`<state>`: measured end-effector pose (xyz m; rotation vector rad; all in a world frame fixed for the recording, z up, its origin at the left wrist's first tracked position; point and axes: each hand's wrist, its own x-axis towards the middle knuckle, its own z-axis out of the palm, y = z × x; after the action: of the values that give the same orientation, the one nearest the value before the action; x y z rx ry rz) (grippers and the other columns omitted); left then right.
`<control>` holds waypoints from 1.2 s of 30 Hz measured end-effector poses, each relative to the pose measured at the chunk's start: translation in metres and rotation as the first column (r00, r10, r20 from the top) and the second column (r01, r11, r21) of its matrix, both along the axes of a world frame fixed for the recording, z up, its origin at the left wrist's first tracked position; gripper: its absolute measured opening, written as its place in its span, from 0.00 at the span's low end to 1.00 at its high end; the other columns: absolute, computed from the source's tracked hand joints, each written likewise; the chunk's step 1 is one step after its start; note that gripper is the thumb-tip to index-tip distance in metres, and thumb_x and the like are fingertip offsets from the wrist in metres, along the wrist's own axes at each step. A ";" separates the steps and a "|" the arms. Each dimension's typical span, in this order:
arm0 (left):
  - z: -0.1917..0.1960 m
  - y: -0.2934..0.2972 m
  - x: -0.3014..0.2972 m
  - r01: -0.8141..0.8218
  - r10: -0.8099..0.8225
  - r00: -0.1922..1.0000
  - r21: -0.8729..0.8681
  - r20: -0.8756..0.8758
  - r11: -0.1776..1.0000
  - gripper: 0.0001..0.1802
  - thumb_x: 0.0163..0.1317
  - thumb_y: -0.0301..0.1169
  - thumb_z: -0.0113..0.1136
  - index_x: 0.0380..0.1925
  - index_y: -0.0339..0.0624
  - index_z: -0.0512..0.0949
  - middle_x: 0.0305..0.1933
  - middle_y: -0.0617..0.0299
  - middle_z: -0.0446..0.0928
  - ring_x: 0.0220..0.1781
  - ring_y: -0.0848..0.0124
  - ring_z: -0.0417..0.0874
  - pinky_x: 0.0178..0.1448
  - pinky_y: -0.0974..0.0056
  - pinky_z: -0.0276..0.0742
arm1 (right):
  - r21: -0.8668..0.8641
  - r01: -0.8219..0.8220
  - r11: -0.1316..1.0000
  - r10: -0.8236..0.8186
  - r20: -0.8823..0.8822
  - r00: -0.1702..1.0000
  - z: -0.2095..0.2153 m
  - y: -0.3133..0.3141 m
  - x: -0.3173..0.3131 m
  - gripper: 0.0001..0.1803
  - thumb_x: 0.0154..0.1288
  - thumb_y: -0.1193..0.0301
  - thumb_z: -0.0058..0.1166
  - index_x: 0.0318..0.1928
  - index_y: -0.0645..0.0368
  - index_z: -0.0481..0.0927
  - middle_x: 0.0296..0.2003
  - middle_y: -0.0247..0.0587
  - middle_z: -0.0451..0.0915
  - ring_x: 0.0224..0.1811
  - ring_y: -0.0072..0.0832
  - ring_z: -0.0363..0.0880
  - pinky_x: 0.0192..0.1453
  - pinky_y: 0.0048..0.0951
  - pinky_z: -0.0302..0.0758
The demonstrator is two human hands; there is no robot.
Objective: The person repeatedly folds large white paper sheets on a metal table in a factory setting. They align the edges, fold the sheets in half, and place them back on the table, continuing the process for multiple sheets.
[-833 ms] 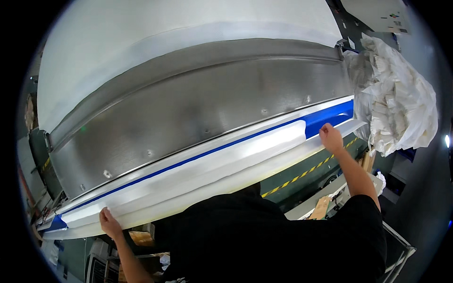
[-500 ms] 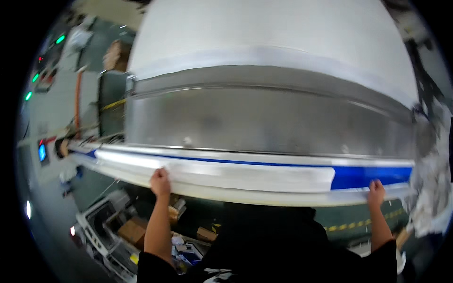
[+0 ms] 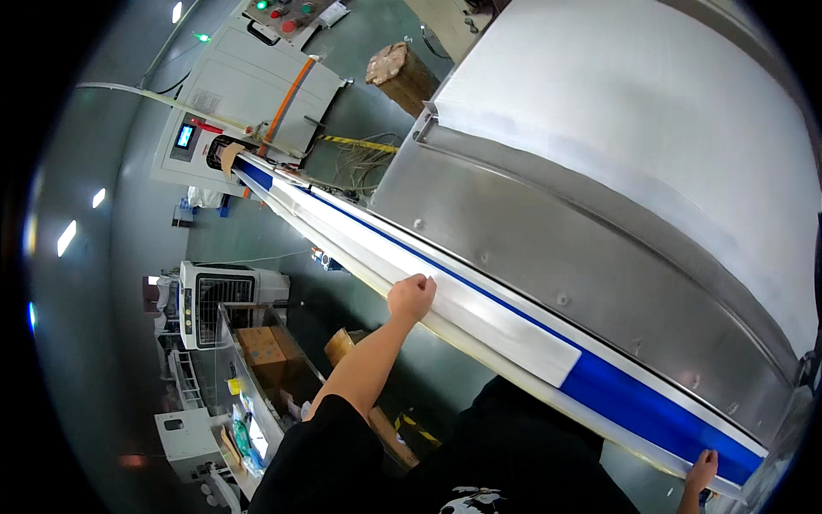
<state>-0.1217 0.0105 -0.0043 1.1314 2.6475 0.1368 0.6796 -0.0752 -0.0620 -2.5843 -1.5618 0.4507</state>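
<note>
A long blue surface [image 3: 638, 411] runs slantwise from the upper left to the lower right, with a white strip of sheet [image 3: 514, 338] lying along it. My left hand [image 3: 412, 297] is closed at the near edge of the white strip, about midway along; what its fingers grip is hidden. Far to the right, my right hand [image 3: 702, 471] is closed at the near edge of the bare blue part, past the strip's end. Whatever it pinches is too small to make out. Behind the blue surface slopes a grey metal plate [image 3: 548, 265], below a large white sheet [image 3: 642, 128].
At the upper left stands a white machine cabinet [image 3: 231, 81] with a lit screen and an orange bar. A cardboard-brown block [image 3: 402, 73] is on the floor behind. Lower left are an air cooler [image 3: 227, 300], cardboard boxes [image 3: 261, 353] and a cluttered bench [image 3: 248, 437].
My view has turned to the left, so the long surface now slants and more of the room's left side shows. Both hands remain closed at its near edge.
</note>
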 end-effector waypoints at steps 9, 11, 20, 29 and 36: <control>0.000 -0.006 -0.004 0.063 -0.059 0.997 0.084 -0.052 0.994 0.17 0.56 0.44 0.51 0.19 0.44 0.78 0.22 0.51 0.77 0.29 0.49 0.78 0.34 0.49 0.73 | 0.046 -0.003 0.999 0.002 0.019 1.000 -0.012 0.007 0.005 0.15 0.66 0.65 0.46 0.26 0.65 0.67 0.19 0.48 0.67 0.21 0.35 0.62 0.29 0.39 0.64; -0.008 -0.003 0.001 0.087 -0.071 0.994 0.200 -0.087 0.976 0.16 0.56 0.42 0.52 0.19 0.44 0.77 0.21 0.50 0.77 0.27 0.48 0.77 0.32 0.49 0.73 | 0.073 -0.037 0.997 0.033 0.050 0.998 -0.014 0.006 0.014 0.16 0.65 0.65 0.46 0.26 0.64 0.66 0.18 0.47 0.65 0.21 0.33 0.61 0.29 0.38 0.63; -0.001 -0.003 0.003 -0.004 0.014 0.999 0.242 -0.040 0.970 0.16 0.54 0.43 0.52 0.21 0.44 0.80 0.23 0.50 0.78 0.29 0.49 0.79 0.36 0.51 0.75 | 0.146 0.037 0.989 -0.028 -0.063 0.998 -0.016 0.011 0.020 0.16 0.65 0.64 0.46 0.25 0.64 0.67 0.19 0.47 0.67 0.21 0.32 0.61 0.29 0.39 0.64; -0.007 -0.004 -0.002 -0.010 0.036 0.995 0.262 -0.094 0.965 0.15 0.54 0.42 0.51 0.19 0.45 0.79 0.23 0.50 0.79 0.30 0.50 0.80 0.36 0.50 0.75 | 0.198 0.054 0.979 -0.046 -0.046 0.998 -0.013 0.015 0.003 0.16 0.63 0.64 0.46 0.25 0.65 0.69 0.20 0.52 0.71 0.21 0.40 0.67 0.31 0.43 0.65; 0.002 -0.005 0.003 0.002 0.009 0.999 0.249 -0.040 0.968 0.18 0.55 0.44 0.50 0.23 0.42 0.80 0.26 0.49 0.79 0.33 0.48 0.80 0.39 0.49 0.75 | 0.258 0.024 0.966 -0.030 0.018 0.999 -0.008 0.015 0.000 0.15 0.63 0.66 0.47 0.25 0.65 0.68 0.19 0.51 0.70 0.20 0.39 0.64 0.30 0.41 0.65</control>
<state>-0.1186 0.0056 -0.0019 1.2157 2.7261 0.4642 0.6794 -0.0606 -0.0701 -2.4159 -1.4787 0.2010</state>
